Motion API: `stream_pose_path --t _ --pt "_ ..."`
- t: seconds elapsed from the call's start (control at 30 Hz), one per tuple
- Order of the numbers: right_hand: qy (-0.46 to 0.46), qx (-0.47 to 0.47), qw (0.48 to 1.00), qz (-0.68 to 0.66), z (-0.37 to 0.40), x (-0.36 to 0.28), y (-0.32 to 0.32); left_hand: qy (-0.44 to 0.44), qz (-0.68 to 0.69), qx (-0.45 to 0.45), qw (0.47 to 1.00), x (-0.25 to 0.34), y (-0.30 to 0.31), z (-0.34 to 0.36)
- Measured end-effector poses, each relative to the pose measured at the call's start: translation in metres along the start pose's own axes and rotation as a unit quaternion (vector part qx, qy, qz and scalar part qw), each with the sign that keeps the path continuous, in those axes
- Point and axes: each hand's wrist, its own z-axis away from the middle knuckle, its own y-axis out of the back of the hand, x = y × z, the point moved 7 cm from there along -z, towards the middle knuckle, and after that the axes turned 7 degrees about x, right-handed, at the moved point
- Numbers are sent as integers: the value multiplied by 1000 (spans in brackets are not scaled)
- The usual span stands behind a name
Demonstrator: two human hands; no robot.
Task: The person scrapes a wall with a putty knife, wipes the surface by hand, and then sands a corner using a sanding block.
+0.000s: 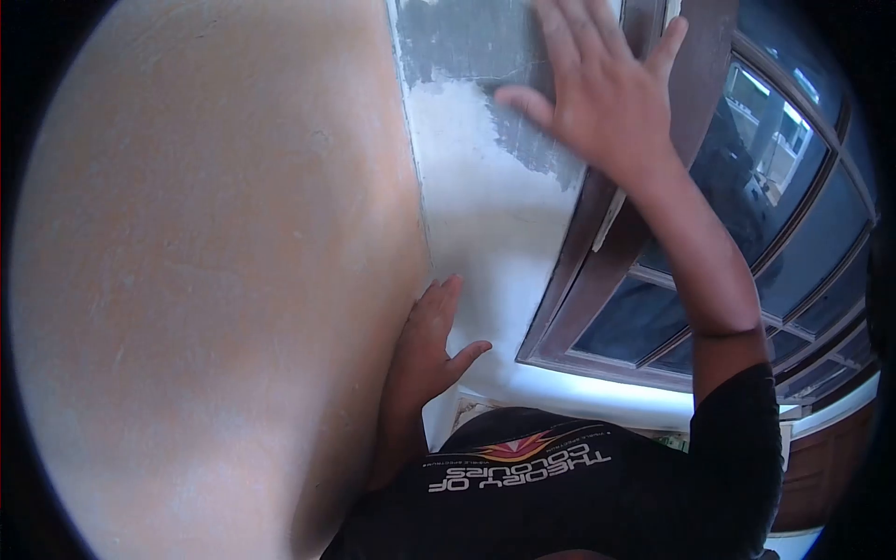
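My right hand (609, 98) is raised with its fingers spread and holds nothing. It overlaps the grey patch (457, 42) on a narrow white wall strip (485, 252) and the edge of the brown window frame (698, 84). Lower down, my left hand (431, 347) rests by the corner where the peach-coloured wall (233, 215) meets the white strip. Its fingers are stretched out and the thumb stands apart, with nothing held. The grey patch has a ragged lower border against the white surface.
At the right, a window (775, 177) with several glass panes reflects the surroundings. A pale sill (607, 385) runs below the frame. My black printed T-shirt (560, 504) fills the bottom middle, and a reddish-brown panel (826, 481) shows at the lower right.
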Motion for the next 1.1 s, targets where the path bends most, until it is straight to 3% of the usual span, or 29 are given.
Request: stream_pose_path --t 0.03,0.07,0.13,0.17,0.23,0.27,0.4,0.43,0.5,0.57,0.63,0.73,0.77,0.9,1.0,1.1 --pt "-60 -36 996 57 -8 9 -4 -12 -19 9 1000 0 -1 -1" --pt "-61 -33 996 55 -1 1 -5 -25 -38 18 999 4 2 3" --pt "72 -4 995 -63 30 -53 -5 -28 -55 18 998 13 7 12" --pt "71 2 996 -62 45 -64 -6 -31 -67 18 997 14 8 13" --pt "200 -50 968 -142 66 -91 -22 -29 -74 14 997 8 5 9" --pt "209 -37 968 -136 55 -83 -18 -22 -77 8 997 10 8 11" --pt "30 55 997 -39 -34 1 35 -12 -87 -11 996 22 17 29" --pt "30 54 997 -36 -42 8 4 -14 -92 -20 995 8 2 12" --pt "-32 172 984 -32 -52 29 11 -20 -93 -28 995 6 -4 9" --pt "33 66 991 -112 -19 -16 5 -20 -99 -38 994 8 -2 15" --pt "231 -87 961 -125 48 -83 -31 -23 -105 -45 993 5 -8 12" --pt "300 -87 944 -107 56 -94 -12 -27 -109 -39 993 5 -5 13" --pt "256 -87 953 -134 38 -79 -17 -28 -105 -48 993 3 -11 11" --pt "12 69 998 -1 -56 12 9 -29 -124 -64 990 1 -16 12" --pt "-9 114 993 -31 -47 5 -15 -30 -127 -61 990 -8 -27 -4" --pt "227 -36 963 -139 46 -94 -50 -33 -126 -69 989 -11 -30 -2"
